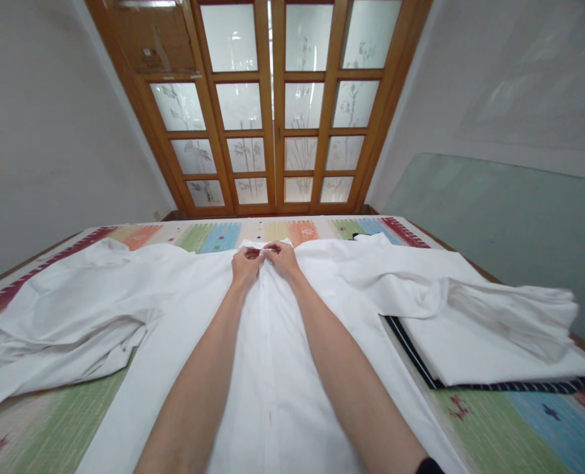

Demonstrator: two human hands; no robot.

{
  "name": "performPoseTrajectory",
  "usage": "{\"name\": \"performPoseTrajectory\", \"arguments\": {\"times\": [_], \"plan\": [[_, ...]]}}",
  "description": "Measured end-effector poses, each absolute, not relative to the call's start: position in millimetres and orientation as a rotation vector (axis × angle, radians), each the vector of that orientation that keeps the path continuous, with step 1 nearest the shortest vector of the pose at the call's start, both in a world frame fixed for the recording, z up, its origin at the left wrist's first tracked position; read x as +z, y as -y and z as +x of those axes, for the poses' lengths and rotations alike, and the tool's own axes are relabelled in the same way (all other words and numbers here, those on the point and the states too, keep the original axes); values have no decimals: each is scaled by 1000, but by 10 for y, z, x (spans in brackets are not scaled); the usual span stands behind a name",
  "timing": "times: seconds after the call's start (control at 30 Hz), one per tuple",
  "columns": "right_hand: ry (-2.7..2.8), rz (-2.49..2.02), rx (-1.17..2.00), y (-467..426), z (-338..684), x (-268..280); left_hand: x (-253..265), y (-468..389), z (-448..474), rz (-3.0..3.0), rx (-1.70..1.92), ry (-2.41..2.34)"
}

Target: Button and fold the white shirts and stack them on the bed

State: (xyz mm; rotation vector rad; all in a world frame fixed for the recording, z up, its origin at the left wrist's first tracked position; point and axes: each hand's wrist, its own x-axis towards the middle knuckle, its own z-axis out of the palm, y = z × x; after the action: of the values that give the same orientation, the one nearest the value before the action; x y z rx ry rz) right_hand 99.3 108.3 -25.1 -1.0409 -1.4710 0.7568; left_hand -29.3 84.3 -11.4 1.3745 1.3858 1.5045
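Observation:
A white long-sleeved shirt (332,289) lies spread out in front of me, front side up, its collar at the far end and its sleeves stretched to both sides. My left hand (246,263) and my right hand (281,257) meet at the collar, at the top of the button placket. The fingers of both hands are pinched on the cloth there. Any button between the fingertips is too small to make out. Both forearms reach across the shirt's front.
Under the shirt is a striped, patterned cover (218,236). Folded white and dark striped clothes (460,355) lie at the right, partly beneath the right sleeve. A pale green panel (495,217) leans on the right wall. Wooden doors with glass panes (275,131) stand beyond.

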Motion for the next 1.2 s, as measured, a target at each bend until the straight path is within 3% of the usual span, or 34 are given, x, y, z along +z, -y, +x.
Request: {"name": "performPoseTrajectory", "arguments": {"times": [1.2], "plan": [[1509,-1105,594,-1008,976,-207,-189,-912,-293,1451,1547,-1231]]}}
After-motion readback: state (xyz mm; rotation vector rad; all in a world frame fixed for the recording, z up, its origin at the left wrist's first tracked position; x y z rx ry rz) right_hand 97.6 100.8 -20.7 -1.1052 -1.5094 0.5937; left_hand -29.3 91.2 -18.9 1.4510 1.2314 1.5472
